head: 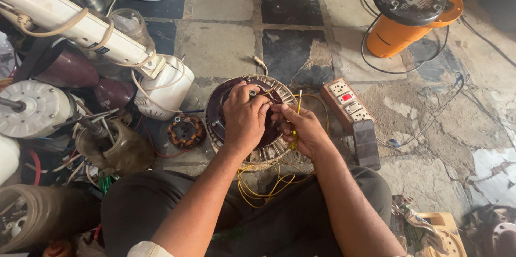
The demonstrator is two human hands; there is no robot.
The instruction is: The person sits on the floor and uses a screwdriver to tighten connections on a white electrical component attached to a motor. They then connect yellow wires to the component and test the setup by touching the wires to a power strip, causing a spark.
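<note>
Resting on the stone floor (220, 47) between your knees, the round fan motor (244, 120) lies flat so both hands reach its top. Your left hand (244, 117) closes over the hub, steadying it, while your right hand (303, 130) pinches a yellow-handled screwdriver (296, 117) beside yellow wires (263, 184). A switchboard box (346, 104) crowds just right, a small stator (185, 131) left.

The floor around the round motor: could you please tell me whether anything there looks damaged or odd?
Yes. The floor at the right is cracked and broken up. Yellow wires lie tangled under the round motor, where the left hand and right hand work.
</note>
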